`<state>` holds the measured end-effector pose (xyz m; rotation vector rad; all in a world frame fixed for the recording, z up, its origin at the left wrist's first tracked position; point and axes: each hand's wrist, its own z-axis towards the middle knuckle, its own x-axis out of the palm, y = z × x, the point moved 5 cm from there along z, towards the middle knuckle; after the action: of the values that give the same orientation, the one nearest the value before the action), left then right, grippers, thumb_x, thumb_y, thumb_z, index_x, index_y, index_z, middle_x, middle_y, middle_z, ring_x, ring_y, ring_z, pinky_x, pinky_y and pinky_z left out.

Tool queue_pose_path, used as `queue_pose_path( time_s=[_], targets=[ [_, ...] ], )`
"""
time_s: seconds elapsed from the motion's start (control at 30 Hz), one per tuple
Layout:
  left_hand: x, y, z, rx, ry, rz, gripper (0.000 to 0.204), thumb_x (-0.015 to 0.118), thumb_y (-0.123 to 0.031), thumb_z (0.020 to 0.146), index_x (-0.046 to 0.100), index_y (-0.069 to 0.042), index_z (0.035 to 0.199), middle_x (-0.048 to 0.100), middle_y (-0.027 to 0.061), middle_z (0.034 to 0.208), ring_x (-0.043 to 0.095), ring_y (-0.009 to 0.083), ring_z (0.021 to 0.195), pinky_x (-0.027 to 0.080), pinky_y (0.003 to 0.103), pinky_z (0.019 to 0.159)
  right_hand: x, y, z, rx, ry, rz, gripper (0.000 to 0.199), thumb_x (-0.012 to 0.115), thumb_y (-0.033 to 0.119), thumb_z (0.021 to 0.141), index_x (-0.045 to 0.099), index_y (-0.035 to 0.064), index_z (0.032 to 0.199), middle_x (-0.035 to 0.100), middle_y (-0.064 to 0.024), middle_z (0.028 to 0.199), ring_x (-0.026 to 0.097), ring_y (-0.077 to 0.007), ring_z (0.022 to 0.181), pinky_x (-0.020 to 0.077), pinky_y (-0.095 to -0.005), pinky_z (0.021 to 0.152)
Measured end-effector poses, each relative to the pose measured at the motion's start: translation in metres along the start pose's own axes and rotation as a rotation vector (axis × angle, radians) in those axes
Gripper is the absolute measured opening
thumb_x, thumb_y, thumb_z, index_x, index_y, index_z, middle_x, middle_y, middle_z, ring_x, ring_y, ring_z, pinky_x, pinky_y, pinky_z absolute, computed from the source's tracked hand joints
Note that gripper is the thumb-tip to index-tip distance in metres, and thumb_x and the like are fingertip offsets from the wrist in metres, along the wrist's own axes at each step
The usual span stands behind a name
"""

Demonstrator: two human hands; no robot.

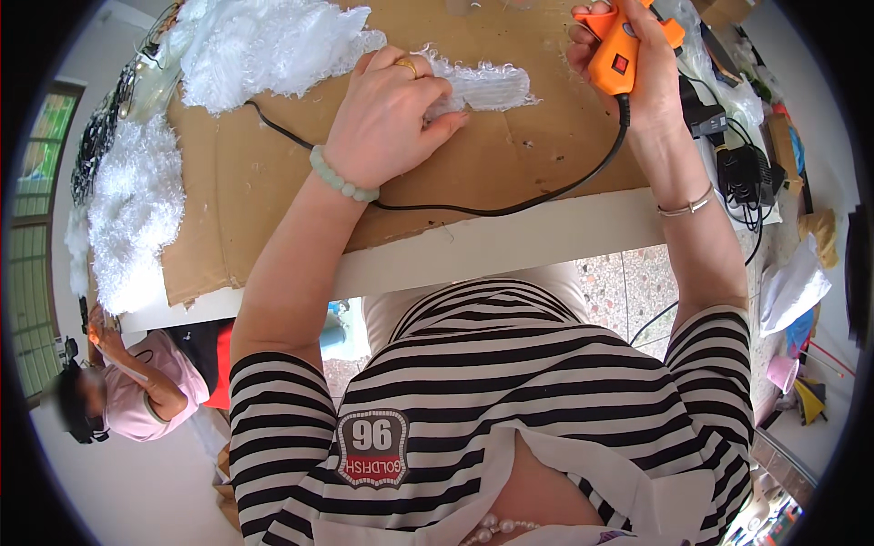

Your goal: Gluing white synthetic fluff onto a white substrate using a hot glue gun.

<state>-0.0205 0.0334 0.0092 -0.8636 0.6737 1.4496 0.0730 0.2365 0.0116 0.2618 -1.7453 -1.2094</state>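
Note:
My right hand (657, 96) is wrapped round the handle of an orange glue gun (617, 62) with a red switch, held above the right part of the cardboard. A black cord (546, 196) runs from the handle's end, sags leftward and passes under my left wrist. My left hand (387, 118) rests on the cardboard sheet (510, 168), fingers curled and pressed on one end of a ribbed, fringed white strip (496, 86). Its fingertips are partly hidden behind the hand. The glue gun's tip is cut off by the upper edge.
White fluffy piles (264, 45) lie at the back left, and another white pile (137, 209) covers the left edge. Black adapters and cables (746, 173) sit at the right. A person in a pink shirt (150, 387) works at the far left beside the table's white edge (455, 246).

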Motion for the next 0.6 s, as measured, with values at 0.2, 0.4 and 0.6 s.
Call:
queue_pose_path(
  time_s=[0.2,0.4,0.6],
  targets=[
    [0.007,0.026,-0.005,-0.506,0.007,-0.540,0.026,0.070,-0.018,0.075,0.062,-0.007,0.098,0.061,0.0049,0.076,0.055,0.0215,0.076,0.045,0.036,0.071,-0.017,-0.019,0.013,0.045,0.010,-0.011,0.030,0.057,0.039,0.089,0.056,0.0095,0.083,0.062,-0.0068,0.075,0.057,-0.0186,0.060,0.0474,-0.0296,0.055],
    [-0.014,0.021,0.002,-0.193,-0.288,-0.168,0.026,0.075,-0.007,0.067,0.064,-0.010,0.091,0.056,0.0032,0.073,0.053,0.0218,0.075,0.046,0.035,0.073,-0.019,-0.027,0.017,0.102,0.072,-0.047,0.032,0.056,0.040,0.090,0.057,0.0082,0.083,0.063,-0.0071,0.075,0.057,-0.0186,0.059,0.0473,-0.0289,0.055],
    [-0.001,-0.022,0.014,0.130,-0.110,0.143,0.027,0.079,-0.010,0.056,0.063,-0.013,0.077,0.055,-0.0010,0.084,0.051,0.0223,0.086,0.039,0.047,0.091,-0.018,-0.035,0.017,0.133,0.081,-0.014,0.031,0.051,0.036,0.093,0.058,0.0070,0.083,0.063,-0.0071,0.074,0.057,-0.0170,0.060,0.0470,-0.0270,0.056]
  ],
)
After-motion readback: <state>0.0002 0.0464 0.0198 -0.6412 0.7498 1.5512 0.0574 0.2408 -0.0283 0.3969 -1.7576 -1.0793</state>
